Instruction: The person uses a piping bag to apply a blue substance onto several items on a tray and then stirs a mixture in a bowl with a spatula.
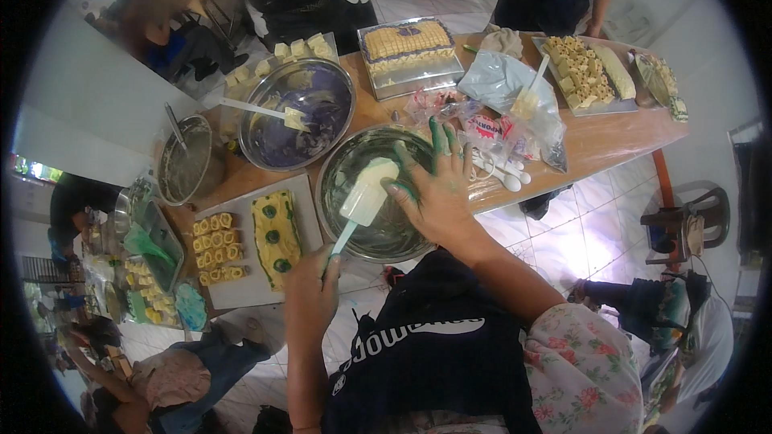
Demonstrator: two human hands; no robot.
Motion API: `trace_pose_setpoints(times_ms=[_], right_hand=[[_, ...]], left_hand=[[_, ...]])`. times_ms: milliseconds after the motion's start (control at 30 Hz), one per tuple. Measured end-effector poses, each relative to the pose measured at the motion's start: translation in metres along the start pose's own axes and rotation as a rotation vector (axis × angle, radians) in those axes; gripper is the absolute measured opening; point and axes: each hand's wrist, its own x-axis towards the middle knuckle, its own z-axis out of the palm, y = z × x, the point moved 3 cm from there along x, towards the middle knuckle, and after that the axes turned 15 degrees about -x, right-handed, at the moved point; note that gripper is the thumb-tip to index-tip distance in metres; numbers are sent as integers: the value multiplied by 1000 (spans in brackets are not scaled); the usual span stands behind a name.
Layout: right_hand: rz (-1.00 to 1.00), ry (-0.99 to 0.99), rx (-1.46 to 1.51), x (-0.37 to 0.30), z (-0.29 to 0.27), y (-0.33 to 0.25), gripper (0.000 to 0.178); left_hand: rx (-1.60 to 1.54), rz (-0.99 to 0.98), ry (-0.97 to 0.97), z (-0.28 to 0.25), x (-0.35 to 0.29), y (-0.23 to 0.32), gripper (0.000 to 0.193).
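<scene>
Head view: my left hand grips the spatula, right hand spread loose on the steel bowl, red-white packet, probably plastic, just beyond.

**Informal cake-prep room, not a pro kitchen**

You're looking at a group baking setup. Long wooden table on a white tiled floor, plain white walls. It's crowded with steel mixing bowls, foil trays of cut yellow sponge, a decorated cake on a foil board, plastic bags and white plastic spoons. Other people stand round it. A plastic chair sits nearby.
</scene>
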Motion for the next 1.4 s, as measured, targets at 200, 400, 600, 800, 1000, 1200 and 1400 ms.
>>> trace_pose_setpoints(times_ms=[200, 400, 600, 800, 1000, 1200, 1400], right_hand=[[-4, -103, 7, -12, 5, -8, 57], [-80, -82, -12, -10, 13, -13, 57], [-66, -71, -92, -3, 12, 5, 58], [-8, -102, -97, -9, 9, 9, 63], [-109, -175, -70, -21, 20, -7, 69], [-38, -187, -132, -13, 26, 7, 69], [-116, -110, -97, -9, 12, -11, 63]], left_hand=[[-18, -27, -41, 16, 6, -9, 18], [30, -41, -86, 14, 7, -4, 17], [15, 30, -12, 1, -1, 4, 19], [-22, -107, -64, 0, 5, 1, 21], [-30, -83, -28, 5, 7, 1, 21], [-40, -100, -11, 1, 4, 1, 21], [8, -81, -58, 6, 7, -4, 21]])
